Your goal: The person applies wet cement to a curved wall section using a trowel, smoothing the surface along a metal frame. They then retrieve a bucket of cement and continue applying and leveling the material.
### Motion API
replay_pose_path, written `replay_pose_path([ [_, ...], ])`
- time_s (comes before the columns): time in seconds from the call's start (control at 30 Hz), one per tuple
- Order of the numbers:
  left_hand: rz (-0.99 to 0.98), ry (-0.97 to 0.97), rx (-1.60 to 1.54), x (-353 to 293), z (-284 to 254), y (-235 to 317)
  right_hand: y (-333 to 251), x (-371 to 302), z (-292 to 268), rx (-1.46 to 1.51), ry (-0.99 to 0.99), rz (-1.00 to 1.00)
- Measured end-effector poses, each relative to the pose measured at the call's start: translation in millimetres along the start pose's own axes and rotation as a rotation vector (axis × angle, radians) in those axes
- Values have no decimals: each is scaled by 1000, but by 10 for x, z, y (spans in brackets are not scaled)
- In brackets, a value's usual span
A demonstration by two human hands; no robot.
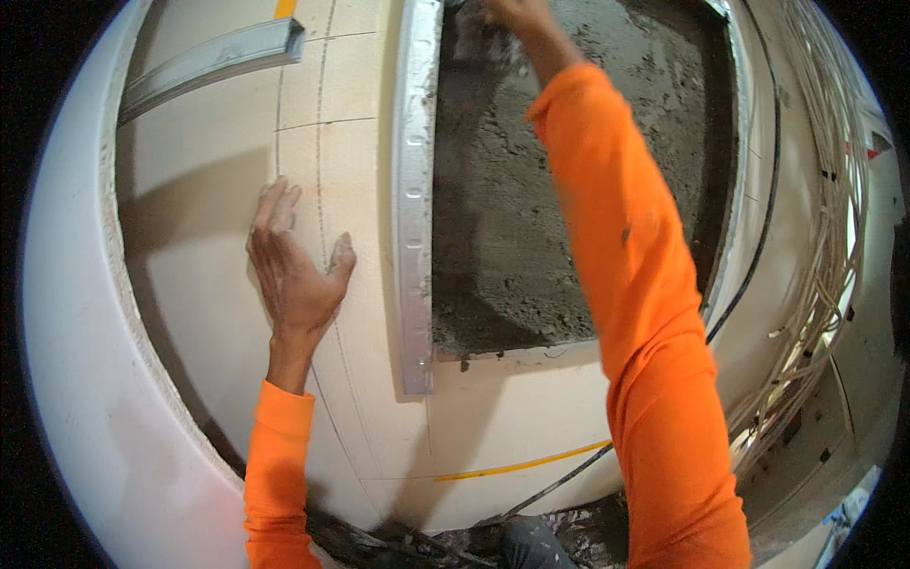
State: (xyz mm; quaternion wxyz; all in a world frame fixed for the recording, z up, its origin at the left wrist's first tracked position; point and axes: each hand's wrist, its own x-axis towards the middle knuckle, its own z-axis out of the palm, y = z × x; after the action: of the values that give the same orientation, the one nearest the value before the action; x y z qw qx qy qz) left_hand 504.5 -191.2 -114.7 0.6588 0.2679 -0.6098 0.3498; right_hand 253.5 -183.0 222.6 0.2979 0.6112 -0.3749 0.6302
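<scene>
With orange sleeve (654,322), reaches right of metal strip (414,190) across grey mortar (507,209); cannot tell grip of right hand (518,13). Left of strip, holds left hand (299,275) open, thumb spread.

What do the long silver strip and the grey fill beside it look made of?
Silver strip: metal, probably galvanised, judging by its dull sheen and regular oval marks.
Grey fill: matte, likely mortar or cement, from its rough, granular surface.

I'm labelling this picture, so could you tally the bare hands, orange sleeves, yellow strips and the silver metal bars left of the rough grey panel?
Bare hands: 2 (left hand, right hand)
Orange sleeves: 2 (left sleeve, right sleeve)
Yellow strips: 2 (upper strip, lower strip)
Silver metal bars: 2 (upright bar, short channel)
Total: 8
</scene>
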Motion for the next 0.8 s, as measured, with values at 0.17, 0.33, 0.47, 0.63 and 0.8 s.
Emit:
replay_pose_path([
  [0.17,44,10,100,23,-98,-48,-112,-1641,-22,-120,-27,235],
  [0.33,29,-5,16,37,-75,-58,-124,-1116,-314,-310,31,123],
  [0.47,74,-31,-3,-38,-176,-167,-160,-455,-1040,-264,-93,290],
  [0.63,61,-19,-52,-60,-121,-205,1223,-190,-1551,-609,200,275],
  [0.8,21,-37,5,-84,-165,-184,1686,-1010,-1945,-450,116,384],
])
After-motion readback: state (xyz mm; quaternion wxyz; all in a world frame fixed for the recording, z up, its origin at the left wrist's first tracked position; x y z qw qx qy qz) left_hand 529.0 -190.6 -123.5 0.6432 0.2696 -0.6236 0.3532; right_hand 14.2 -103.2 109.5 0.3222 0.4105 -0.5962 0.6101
